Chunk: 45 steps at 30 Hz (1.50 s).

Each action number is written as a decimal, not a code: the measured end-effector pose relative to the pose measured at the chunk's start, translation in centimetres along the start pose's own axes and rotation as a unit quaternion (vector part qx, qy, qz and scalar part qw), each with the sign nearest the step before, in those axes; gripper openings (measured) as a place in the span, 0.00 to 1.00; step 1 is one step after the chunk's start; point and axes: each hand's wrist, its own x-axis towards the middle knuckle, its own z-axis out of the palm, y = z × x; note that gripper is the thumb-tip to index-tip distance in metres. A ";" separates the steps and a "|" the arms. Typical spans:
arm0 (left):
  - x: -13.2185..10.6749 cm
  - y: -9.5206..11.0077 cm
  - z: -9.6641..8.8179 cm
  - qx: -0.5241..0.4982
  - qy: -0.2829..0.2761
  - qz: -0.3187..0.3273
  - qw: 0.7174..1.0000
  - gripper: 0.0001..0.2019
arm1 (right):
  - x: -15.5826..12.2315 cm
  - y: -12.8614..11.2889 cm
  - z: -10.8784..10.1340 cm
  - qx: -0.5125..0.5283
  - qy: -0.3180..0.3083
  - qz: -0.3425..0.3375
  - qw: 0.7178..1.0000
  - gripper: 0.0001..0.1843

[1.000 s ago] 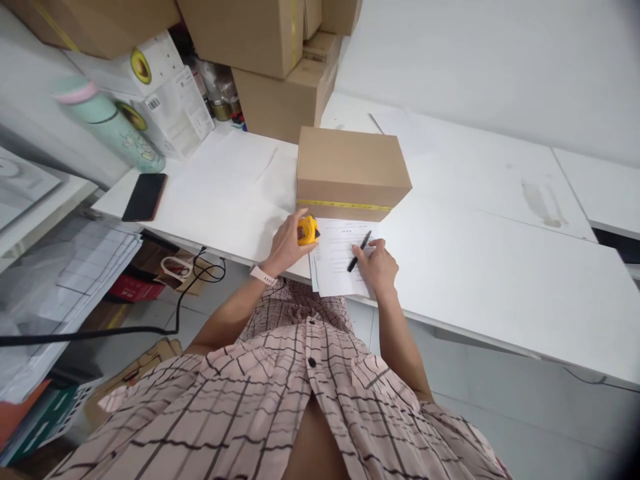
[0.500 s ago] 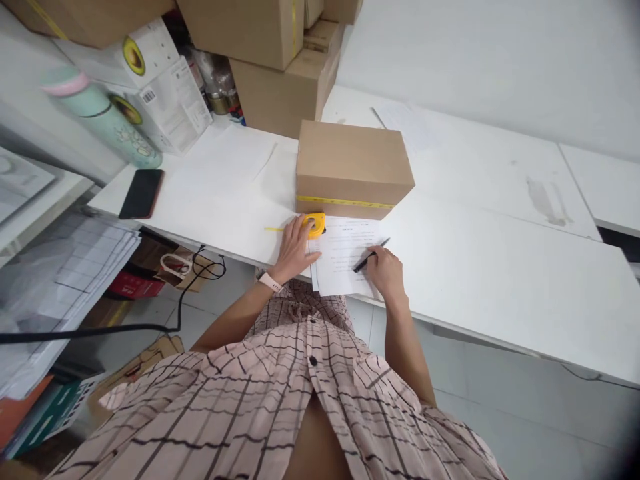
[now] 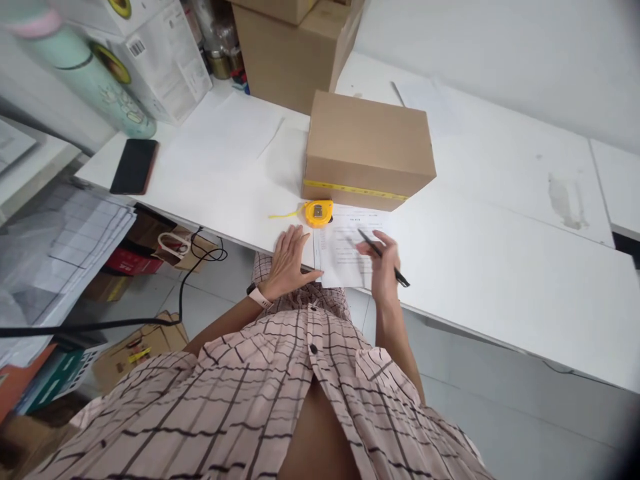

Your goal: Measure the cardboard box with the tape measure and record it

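Head view: right hand [image 3: 386, 263] pinches the pen [image 3: 370, 242] over the paper [image 3: 347, 253]; left hand [image 3: 287, 267] spreads wide, empty, tape [image 3: 319, 213] just beyond its fingertips. Firm left-thumb pressure should steady the paper.

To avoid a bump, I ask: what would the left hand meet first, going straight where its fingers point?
Probably the yellow tape measure, just beyond the left hand, though depth is unclear.

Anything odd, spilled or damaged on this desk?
Yes: a greyish blotch marks the white desk toward the right of the picture, standing out against the pale surface; whether spill, stain or damage, I cannot tell.
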 end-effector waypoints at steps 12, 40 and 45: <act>0.9 2.5 1.3 0.021 0.060 -0.119 0.991 0.40 | 0.1 2.6 5.7 -0.006 -0.081 0.019 0.997 0.13; 1.0 2.2 1.5 0.021 0.071 -0.116 0.990 0.32 | 0.0 3.1 5.4 -0.112 -0.093 -0.007 0.989 0.14; 1.0 2.3 1.5 0.020 0.067 -0.119 0.990 0.32 | 0.1 2.9 5.5 -0.099 -0.094 -0.010 0.991 0.14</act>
